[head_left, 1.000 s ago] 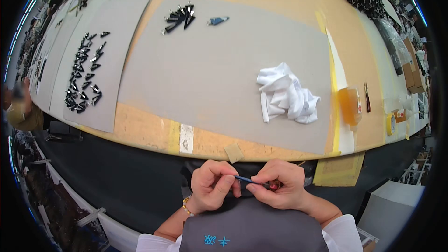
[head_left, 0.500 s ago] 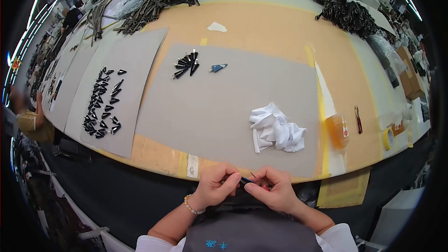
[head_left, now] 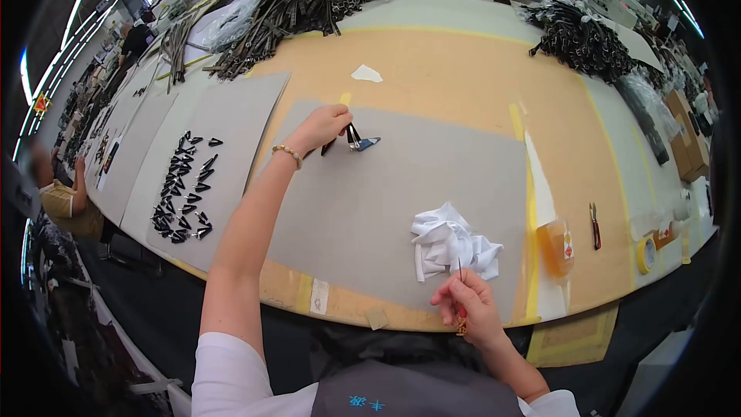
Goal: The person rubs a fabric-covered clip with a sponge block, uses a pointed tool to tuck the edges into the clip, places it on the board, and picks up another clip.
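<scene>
My left hand [head_left: 328, 125] reaches far over the grey board with its fingers pinched at a small black pointed piece with a silver metal end [head_left: 353, 137]. Other black pieces lie partly hidden beneath this hand. Beside them is a blue pointed piece [head_left: 366, 144]. Near the table's front edge my right hand [head_left: 471, 307] is closed on a thin pointed tool with a red handle [head_left: 462, 312], its tip upward. A crumpled white cloth [head_left: 455, 243] lies just beyond the right hand.
Many black pieces [head_left: 181, 185] lie in rows on the left board. To the right are an orange bottle [head_left: 556, 249], red-handled cutters [head_left: 594, 225] and a yellow tape roll [head_left: 647, 255]. Strap bundles [head_left: 309, 0] lie at the back. Another person [head_left: 65, 201] sits at far left.
My left hand has moved from the front edge, beside my right, forward and left to the fan of black pieces. The right hand has shifted slightly right, keeping the pointed tool.
</scene>
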